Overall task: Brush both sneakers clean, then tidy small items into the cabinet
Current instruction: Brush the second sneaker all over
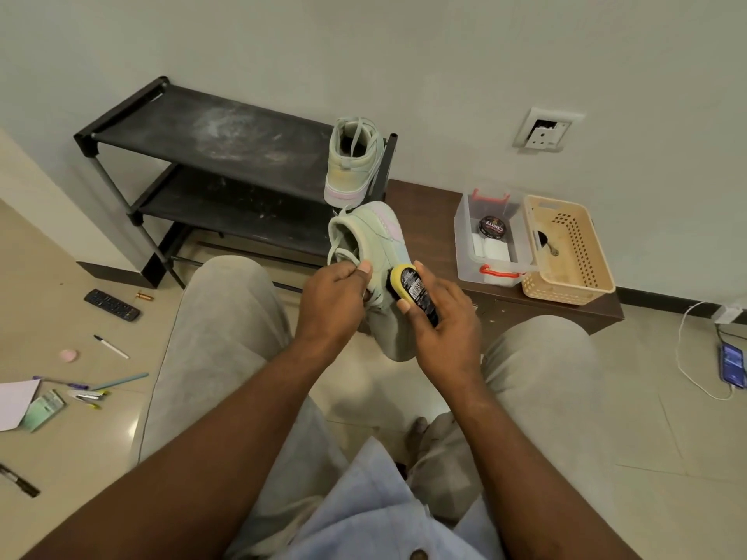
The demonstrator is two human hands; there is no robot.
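Standing by the wall, the black rack (210, 135) carries one sneaker (352, 163) on its top shelf. The other sneaker (370, 236) is held between the knees, the left hand (331, 301) gripping its tongue and laces, while the right hand (442, 333) clasps a brush (416, 291) against its side.

"Cherry", upside down, on the round black tin (491, 227) in the clear box (463, 241)

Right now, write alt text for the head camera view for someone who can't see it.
A seated person's left hand grips a pale green sneaker while the right hand holds a yellow brush against its side. The second sneaker stands on a black rack.
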